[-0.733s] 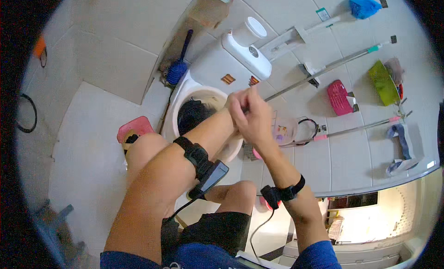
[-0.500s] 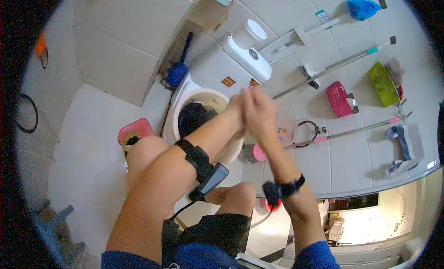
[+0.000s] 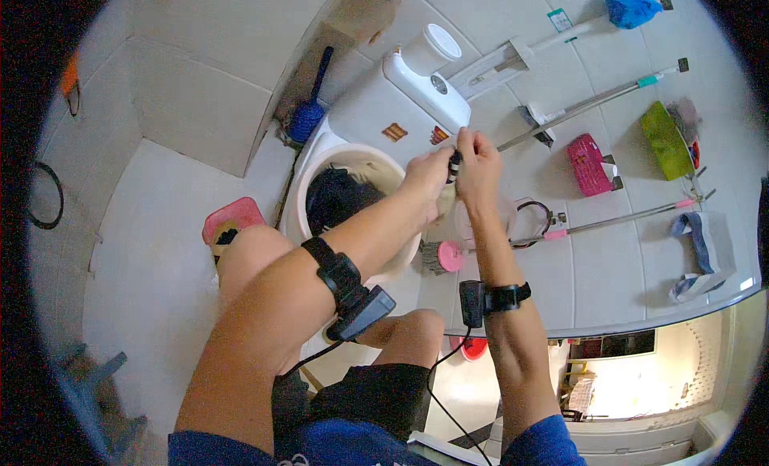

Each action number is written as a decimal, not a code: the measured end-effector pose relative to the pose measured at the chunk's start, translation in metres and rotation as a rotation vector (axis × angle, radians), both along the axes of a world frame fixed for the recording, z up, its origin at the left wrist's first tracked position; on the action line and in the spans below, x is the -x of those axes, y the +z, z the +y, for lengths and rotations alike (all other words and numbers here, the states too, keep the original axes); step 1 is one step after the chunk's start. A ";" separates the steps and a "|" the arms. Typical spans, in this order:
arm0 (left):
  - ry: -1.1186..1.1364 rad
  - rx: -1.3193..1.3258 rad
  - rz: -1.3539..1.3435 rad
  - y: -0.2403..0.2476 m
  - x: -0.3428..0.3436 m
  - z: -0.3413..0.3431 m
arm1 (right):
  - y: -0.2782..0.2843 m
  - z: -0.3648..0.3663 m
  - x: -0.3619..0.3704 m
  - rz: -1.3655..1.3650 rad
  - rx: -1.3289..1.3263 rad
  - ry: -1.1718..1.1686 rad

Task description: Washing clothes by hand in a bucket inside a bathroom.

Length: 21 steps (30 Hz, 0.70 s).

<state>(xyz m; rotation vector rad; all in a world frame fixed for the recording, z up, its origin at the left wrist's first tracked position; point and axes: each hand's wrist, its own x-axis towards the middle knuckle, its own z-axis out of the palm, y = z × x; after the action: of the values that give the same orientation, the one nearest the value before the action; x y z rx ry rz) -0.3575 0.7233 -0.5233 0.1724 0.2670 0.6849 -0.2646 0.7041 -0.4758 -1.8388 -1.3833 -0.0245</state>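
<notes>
My left hand [image 3: 427, 178] and my right hand [image 3: 479, 171] are raised close together, both with fingers closed. Between them is a small piece of cloth with black and white bands [image 3: 454, 166] and a paler part hanging below; its exact kind is hard to make out. Just beneath and to the left of my hands stands a pale round tub [image 3: 301, 195]. Dark wet-looking clothes [image 3: 340, 198] lie inside, beside some cream cloth. My left forearm crosses over the tub and hides part of it.
Behind the tub is a white toilet tank [image 3: 368, 106] with a white container on top. A blue toilet brush [image 3: 306, 120] stands to its left. By my left knee lies a pink basin [image 3: 232, 219]. Mops and a pink basket [image 3: 589, 163] hang along the right wall.
My hands, pressed together and blurred before, are now slightly apart, with the banded cloth showing between them. My right hand has shifted a little to the right.
</notes>
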 end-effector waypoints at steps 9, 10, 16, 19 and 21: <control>0.011 0.026 0.023 -0.005 -0.016 0.010 | -0.001 0.004 0.000 -0.056 -0.060 0.050; 0.012 0.027 0.028 -0.011 -0.016 0.011 | -0.004 0.000 0.010 -0.051 -0.059 0.051; -0.173 -0.138 -0.553 -0.112 -0.041 0.060 | -0.011 -0.028 0.105 -0.438 -0.091 0.398; -0.047 0.006 -0.236 -0.016 -0.017 0.011 | 0.002 -0.006 0.028 -0.252 -0.012 0.109; -0.010 0.002 -0.033 -0.001 -0.002 0.010 | 0.003 0.005 0.013 -0.005 -0.012 0.063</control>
<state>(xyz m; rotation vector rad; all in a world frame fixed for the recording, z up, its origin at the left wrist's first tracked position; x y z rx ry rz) -0.3557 0.7338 -0.5239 0.1606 0.2350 0.6767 -0.2779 0.7094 -0.4731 -1.7861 -1.4405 -0.0048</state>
